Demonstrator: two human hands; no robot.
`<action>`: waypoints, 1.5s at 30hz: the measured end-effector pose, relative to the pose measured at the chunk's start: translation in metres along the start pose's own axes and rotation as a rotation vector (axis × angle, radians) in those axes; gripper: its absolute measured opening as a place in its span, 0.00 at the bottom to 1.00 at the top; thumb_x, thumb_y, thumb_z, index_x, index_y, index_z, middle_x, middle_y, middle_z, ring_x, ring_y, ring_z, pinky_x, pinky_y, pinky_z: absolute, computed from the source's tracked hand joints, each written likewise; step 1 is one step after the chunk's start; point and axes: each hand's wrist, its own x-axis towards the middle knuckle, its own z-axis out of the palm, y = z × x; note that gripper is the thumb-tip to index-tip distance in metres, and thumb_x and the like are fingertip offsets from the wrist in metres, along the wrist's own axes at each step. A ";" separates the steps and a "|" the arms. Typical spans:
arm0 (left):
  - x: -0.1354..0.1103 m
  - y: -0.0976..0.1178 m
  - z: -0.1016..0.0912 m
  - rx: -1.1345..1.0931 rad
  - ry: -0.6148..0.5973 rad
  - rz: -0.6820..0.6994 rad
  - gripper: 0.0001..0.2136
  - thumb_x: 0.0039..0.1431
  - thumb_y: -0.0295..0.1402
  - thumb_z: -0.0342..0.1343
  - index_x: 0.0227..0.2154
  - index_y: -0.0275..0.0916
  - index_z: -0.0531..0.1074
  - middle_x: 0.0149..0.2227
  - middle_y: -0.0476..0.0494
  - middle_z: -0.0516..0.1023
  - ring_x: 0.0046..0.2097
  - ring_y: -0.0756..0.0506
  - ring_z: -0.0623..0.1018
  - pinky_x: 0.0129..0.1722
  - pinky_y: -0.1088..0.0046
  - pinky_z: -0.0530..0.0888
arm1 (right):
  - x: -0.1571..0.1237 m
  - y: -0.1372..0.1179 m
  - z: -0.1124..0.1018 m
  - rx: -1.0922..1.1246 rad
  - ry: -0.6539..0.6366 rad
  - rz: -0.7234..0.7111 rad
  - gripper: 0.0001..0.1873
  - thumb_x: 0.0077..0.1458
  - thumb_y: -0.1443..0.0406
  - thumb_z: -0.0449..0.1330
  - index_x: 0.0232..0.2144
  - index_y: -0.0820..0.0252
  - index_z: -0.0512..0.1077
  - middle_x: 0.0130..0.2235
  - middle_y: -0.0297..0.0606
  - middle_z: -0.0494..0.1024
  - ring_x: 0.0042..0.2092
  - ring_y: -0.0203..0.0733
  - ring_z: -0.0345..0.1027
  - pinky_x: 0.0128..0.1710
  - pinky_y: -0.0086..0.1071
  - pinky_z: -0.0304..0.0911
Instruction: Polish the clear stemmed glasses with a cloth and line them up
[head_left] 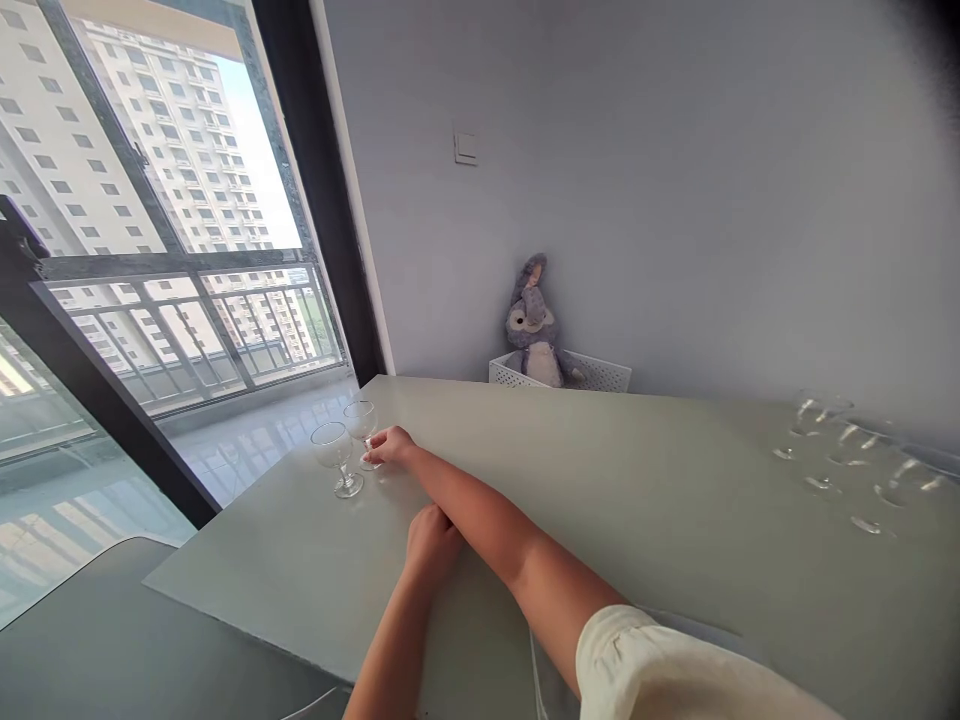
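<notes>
Two clear stemmed glasses stand upright near the table's left corner. My right hand [390, 446] reaches across to the farther glass [361, 418], its fingers closed around the stem. Just beside it, slightly nearer to me, is the second glass [332, 445], untouched. My left hand [433, 540] rests on the table [300, 580] beneath my right forearm. It looks curled into a fist, with part of the fingers hidden by that forearm; nothing shows in it.
Three more stemmed glasses [847, 440] stand at the right end of the table. Behind the far edge, a grey plush toy [534, 325] sits in a white perforated basket [604, 374]. A dark chair [97, 640] is at the lower left, close to the glass door.
</notes>
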 end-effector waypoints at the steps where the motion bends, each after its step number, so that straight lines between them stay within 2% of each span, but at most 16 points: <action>1: 0.000 0.000 0.000 0.003 -0.007 0.014 0.10 0.54 0.29 0.47 0.31 0.36 0.74 0.38 0.36 0.78 0.40 0.40 0.75 0.34 0.71 0.64 | -0.007 -0.001 -0.004 0.031 0.006 -0.015 0.16 0.60 0.62 0.57 0.49 0.63 0.67 0.48 0.42 0.70 0.45 0.44 0.69 0.42 0.42 0.68; 4: 0.001 0.000 -0.001 0.014 -0.022 0.060 0.10 0.56 0.32 0.45 0.32 0.38 0.71 0.36 0.42 0.77 0.38 0.44 0.74 0.34 0.73 0.63 | -0.039 0.000 -0.025 0.117 0.038 -0.093 0.15 0.60 0.63 0.57 0.48 0.63 0.66 0.48 0.42 0.71 0.43 0.43 0.69 0.40 0.40 0.69; 7: 0.003 -0.002 -0.002 0.039 -0.030 0.082 0.09 0.57 0.35 0.43 0.28 0.40 0.67 0.29 0.48 0.74 0.33 0.46 0.71 0.31 0.74 0.62 | -0.087 0.006 -0.057 0.172 0.063 -0.215 0.14 0.56 0.68 0.60 0.46 0.63 0.69 0.43 0.39 0.73 0.37 0.36 0.71 0.37 0.33 0.71; 10: 0.005 -0.006 -0.003 0.054 -0.055 0.100 0.10 0.57 0.40 0.43 0.26 0.41 0.65 0.26 0.51 0.71 0.30 0.47 0.70 0.30 0.74 0.62 | -0.151 0.018 -0.102 0.170 0.098 -0.334 0.11 0.51 0.67 0.62 0.40 0.61 0.73 0.36 0.35 0.75 0.31 0.33 0.72 0.32 0.28 0.70; 13: 0.010 -0.011 -0.003 0.065 -0.085 0.109 0.13 0.57 0.44 0.42 0.27 0.42 0.65 0.26 0.51 0.72 0.30 0.46 0.71 0.30 0.74 0.63 | -0.229 0.034 -0.154 0.114 0.239 -0.402 0.13 0.49 0.60 0.63 0.36 0.61 0.75 0.31 0.36 0.76 0.28 0.36 0.71 0.28 0.30 0.69; 14: 0.011 -0.012 -0.004 0.074 -0.094 0.103 0.14 0.57 0.45 0.42 0.28 0.42 0.65 0.26 0.51 0.72 0.31 0.46 0.72 0.31 0.74 0.64 | -0.257 0.040 -0.173 0.090 0.328 -0.416 0.14 0.48 0.58 0.63 0.35 0.61 0.75 0.30 0.36 0.76 0.28 0.36 0.71 0.28 0.30 0.68; 16: 0.014 -0.015 -0.005 0.093 -0.109 0.085 0.15 0.56 0.48 0.42 0.29 0.43 0.66 0.28 0.51 0.74 0.33 0.45 0.73 0.32 0.74 0.66 | -0.313 0.054 -0.210 0.044 0.600 -0.439 0.15 0.48 0.55 0.61 0.33 0.61 0.73 0.30 0.36 0.74 0.27 0.36 0.69 0.30 0.32 0.67; 20: 0.016 -0.019 -0.007 0.110 -0.118 0.048 0.17 0.55 0.50 0.43 0.30 0.44 0.68 0.29 0.52 0.76 0.34 0.45 0.74 0.33 0.75 0.68 | -0.411 0.096 -0.278 -0.038 1.329 -0.408 0.18 0.54 0.51 0.54 0.39 0.57 0.65 0.38 0.39 0.69 0.36 0.39 0.66 0.38 0.34 0.63; 21: 0.017 -0.020 -0.008 0.113 -0.115 0.046 0.17 0.55 0.51 0.43 0.30 0.44 0.68 0.29 0.52 0.76 0.34 0.45 0.75 0.33 0.75 0.69 | -0.430 0.110 -0.292 -0.059 1.468 -0.368 0.19 0.53 0.51 0.55 0.41 0.57 0.63 0.40 0.40 0.68 0.39 0.40 0.65 0.39 0.34 0.63; 23: 0.019 -0.022 -0.009 0.111 -0.104 0.057 0.17 0.54 0.51 0.44 0.30 0.44 0.68 0.30 0.52 0.77 0.35 0.44 0.76 0.32 0.75 0.70 | -0.457 0.140 -0.316 -0.092 1.631 -0.253 0.23 0.47 0.52 0.61 0.42 0.56 0.63 0.43 0.40 0.66 0.38 0.40 0.64 0.37 0.33 0.62; 25: 0.021 -0.025 -0.010 0.107 -0.092 0.074 0.17 0.54 0.51 0.45 0.31 0.44 0.69 0.31 0.52 0.77 0.35 0.44 0.76 0.32 0.75 0.70 | -0.473 0.170 -0.334 -0.098 1.655 -0.125 0.26 0.41 0.52 0.65 0.40 0.57 0.66 0.42 0.38 0.67 0.33 0.37 0.64 0.32 0.32 0.63; 27: 0.023 -0.026 -0.010 0.107 -0.078 0.079 0.17 0.53 0.51 0.45 0.31 0.45 0.69 0.31 0.53 0.77 0.36 0.44 0.76 0.32 0.75 0.71 | -0.479 0.196 -0.346 -0.075 1.594 -0.013 0.25 0.39 0.54 0.66 0.38 0.60 0.69 0.41 0.38 0.69 0.28 0.35 0.64 0.27 0.31 0.63; 31: 0.022 -0.024 -0.011 0.117 -0.077 0.059 0.18 0.53 0.52 0.44 0.31 0.45 0.69 0.32 0.53 0.77 0.38 0.43 0.76 0.34 0.74 0.71 | -0.476 0.224 -0.357 -0.026 1.420 0.102 0.18 0.50 0.59 0.64 0.41 0.63 0.70 0.40 0.39 0.73 0.27 0.33 0.67 0.25 0.29 0.65; 35: 0.018 -0.017 -0.011 0.118 -0.110 0.042 0.18 0.55 0.52 0.43 0.30 0.44 0.68 0.30 0.53 0.76 0.36 0.45 0.75 0.34 0.76 0.70 | -0.470 0.229 -0.364 -0.035 1.305 0.118 0.12 0.58 0.63 0.59 0.43 0.64 0.69 0.41 0.38 0.73 0.32 0.34 0.69 0.29 0.30 0.68; 40: 0.015 -0.009 -0.012 0.118 -0.128 0.017 0.18 0.55 0.52 0.42 0.30 0.44 0.67 0.29 0.53 0.75 0.34 0.45 0.74 0.32 0.76 0.69 | -0.466 0.229 -0.369 -0.066 1.242 0.126 0.09 0.58 0.63 0.59 0.37 0.65 0.70 0.38 0.37 0.74 0.32 0.34 0.69 0.31 0.31 0.68; 45: 0.013 -0.004 -0.012 0.107 -0.150 0.023 0.18 0.57 0.51 0.40 0.30 0.43 0.65 0.27 0.53 0.73 0.33 0.46 0.72 0.33 0.75 0.67 | -0.449 0.213 -0.354 -0.049 1.191 0.030 0.10 0.53 0.62 0.63 0.35 0.64 0.72 0.38 0.39 0.74 0.33 0.36 0.69 0.35 0.33 0.68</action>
